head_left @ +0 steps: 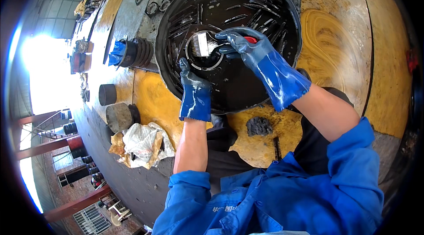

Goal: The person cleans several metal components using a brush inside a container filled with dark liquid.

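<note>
A wide round black basin (164,69) in front of me holds dark oily liquid and several long, dark, glistening strips (236,18). Both my hands wear blue rubber gloves smeared with dark grease. My right hand (252,46) is closed round the red handle of a flat paintbrush (202,45), whose dark bristles point left over a metal ring (219,63). At the ring's lower left edge, my left hand (192,80) grips its rim with the thumb side up; part of its fingers is hidden. The brush covers some of the ring's inside.
Large nuts (152,9) lie beyond the basin to the left. A ribbed black cylinder (140,53) with blue cloth lies left, near short metal sleeves (118,118) and a crumpled white bag (143,142). A dark clump (259,126) sits on the yellow floor plate between my legs.
</note>
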Tool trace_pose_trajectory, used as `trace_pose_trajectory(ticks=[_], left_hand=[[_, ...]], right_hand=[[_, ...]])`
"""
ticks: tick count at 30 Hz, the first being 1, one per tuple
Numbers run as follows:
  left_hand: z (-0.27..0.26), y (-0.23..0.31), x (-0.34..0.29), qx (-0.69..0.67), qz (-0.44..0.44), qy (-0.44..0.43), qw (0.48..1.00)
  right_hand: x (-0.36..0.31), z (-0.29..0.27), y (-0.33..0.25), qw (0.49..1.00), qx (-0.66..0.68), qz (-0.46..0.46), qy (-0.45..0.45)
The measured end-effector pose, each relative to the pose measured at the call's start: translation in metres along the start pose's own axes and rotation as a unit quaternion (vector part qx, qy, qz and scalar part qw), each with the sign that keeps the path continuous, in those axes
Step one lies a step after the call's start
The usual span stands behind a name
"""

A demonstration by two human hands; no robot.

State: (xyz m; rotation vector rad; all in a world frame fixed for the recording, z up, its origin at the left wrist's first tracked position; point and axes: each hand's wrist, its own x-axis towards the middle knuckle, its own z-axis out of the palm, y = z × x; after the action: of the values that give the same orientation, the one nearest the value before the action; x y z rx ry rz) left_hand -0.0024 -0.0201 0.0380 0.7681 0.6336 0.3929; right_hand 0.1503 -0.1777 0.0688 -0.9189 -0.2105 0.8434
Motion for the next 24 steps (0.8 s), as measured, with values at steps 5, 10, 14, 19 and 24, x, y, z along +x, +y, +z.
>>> trace_pose_trajectory(ticks=[5,10,14,19,24], left_hand=[[-0.005,-0.002,-0.004,-0.070,-0.033,0.015,0.997],[-0.015,-0.003,0.005,-0.046,-0.014,0.023,0.999],[-0.014,-0.002,0.013,-0.018,0.001,0.033,0.999],[-0.005,-0.001,0.015,0.022,-0.015,0.047,0.999],[-0.050,-0.012,0.036,0.156,0.057,0.049,0.985]], right_hand=[[0.008,-0.004,-0.003,0.997,0.000,0.075,-0.033],[0.018,-0.013,-0.010,0.982,-0.100,0.102,-0.127],[0.021,-0.019,-0.025,0.963,-0.166,0.111,-0.179],[0.017,-0.033,-0.046,0.943,-0.217,0.134,-0.215],[0.017,-0.034,-0.051,0.892,-0.325,0.105,-0.297]])
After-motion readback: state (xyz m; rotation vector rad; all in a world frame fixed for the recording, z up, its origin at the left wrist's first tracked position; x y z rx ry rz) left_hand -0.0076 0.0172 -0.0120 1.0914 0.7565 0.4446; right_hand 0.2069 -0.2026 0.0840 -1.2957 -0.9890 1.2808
